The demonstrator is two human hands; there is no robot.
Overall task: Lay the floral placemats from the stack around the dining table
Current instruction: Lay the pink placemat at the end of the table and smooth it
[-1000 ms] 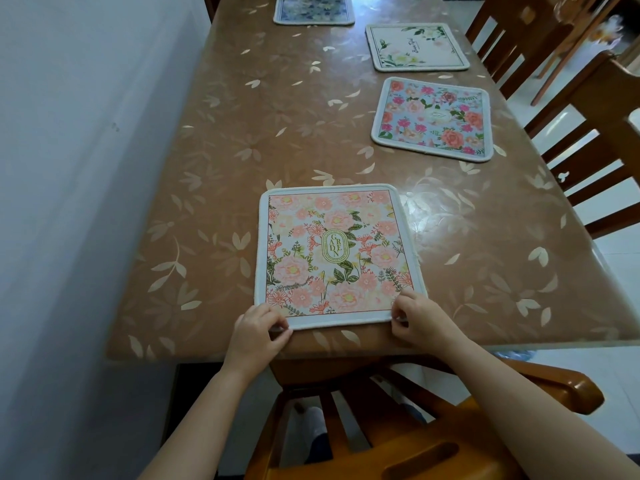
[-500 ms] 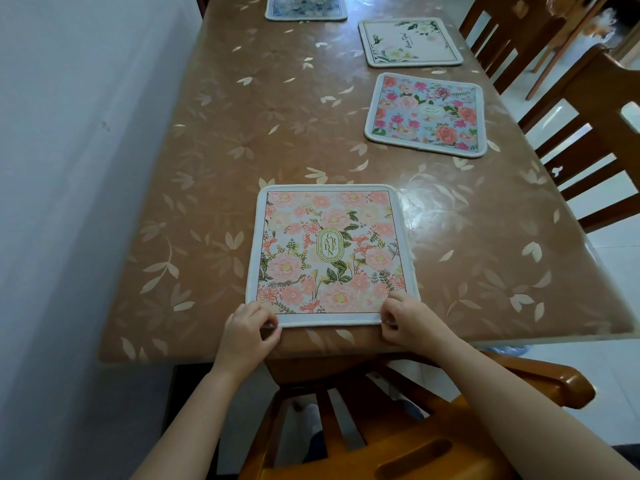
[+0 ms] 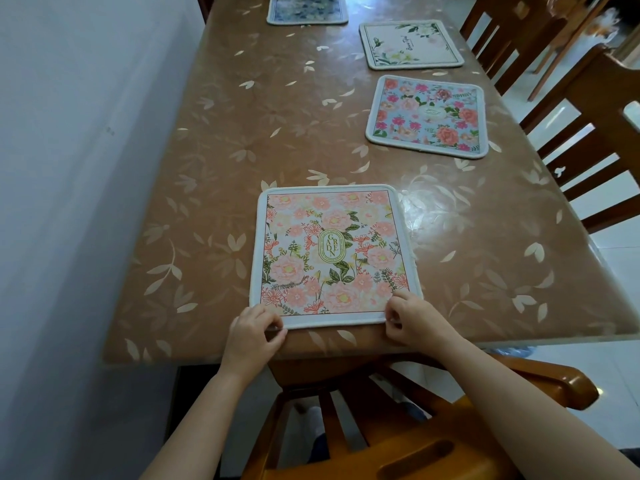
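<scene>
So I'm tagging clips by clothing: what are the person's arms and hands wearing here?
Nothing visible. The left hand and right hand are bare, with no gloves, rings, watch or bracelets showing. Both forearms are uncovered all the way to the bottom edge of the picture, so no sleeve or cuff appears. Anything worn above that is out of view.

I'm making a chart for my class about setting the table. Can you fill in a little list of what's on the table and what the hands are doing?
Table: brown table with a pale leaf pattern, beside a white wall
Mats laid: four in view
Nearest mat: peach floral placemat, flat at the near edge
Right side mats: blue floral placemat, then white leafy placemat
Far end: dark blue placemat, partly cut off
Left hand: pinching the peach mat's near left corner
Right hand: pinching its near right corner
Chairs: wooden chairs along the right side
Stack: not in view
</scene>
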